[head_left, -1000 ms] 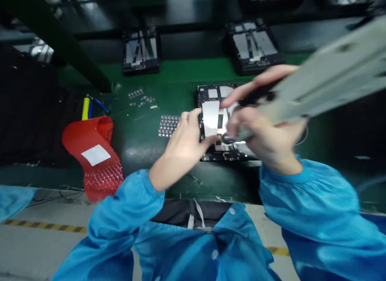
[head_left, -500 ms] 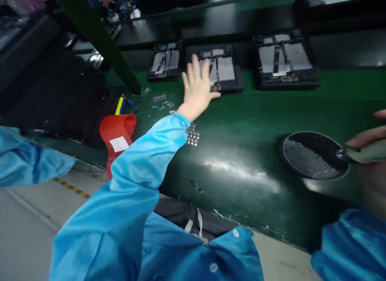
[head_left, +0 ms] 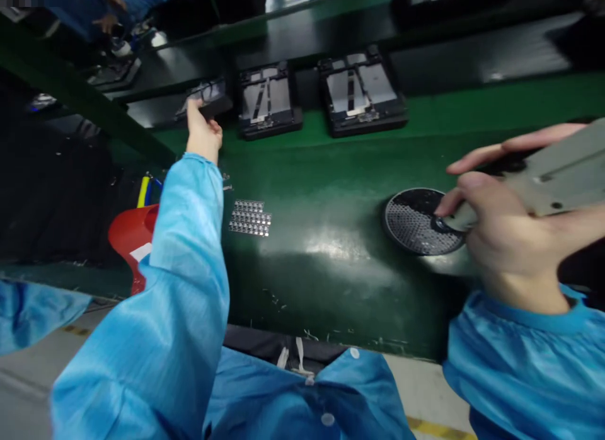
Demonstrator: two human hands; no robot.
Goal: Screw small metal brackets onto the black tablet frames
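At the back left, my left hand (head_left: 204, 128) reaches to a dark flat electronic unit (head_left: 212, 98), tablet-like, which sits tilted; its fingers are curled at the near edge and partly hidden. My right hand (head_left: 505, 232) is wrapped round a light grey electric screwdriver (head_left: 562, 169). The driver's tip end points left over a round black dish (head_left: 387, 229), whose grid holds many tiny shiny pieces, likely screws. Two more open units, one in the middle (head_left: 268, 96) and one on the right (head_left: 362, 90), lie with pale panels up on the green bench.
Small metal parts (head_left: 250, 218) lie in rows on the green bench (head_left: 321, 188). Left of my forearm are a red container (head_left: 130, 229) with a white label and a yellow-handled tool (head_left: 143, 192). A green post (head_left: 94, 99) slants at the left. Another person's sleeve (head_left: 38, 314) shows at the lower left.
My left hand has moved left from the middle unit to the leftmost one, which is now tilted, and its fingers have curled. The view has turned right, bringing more of my right hand and the screwdriver into sight.
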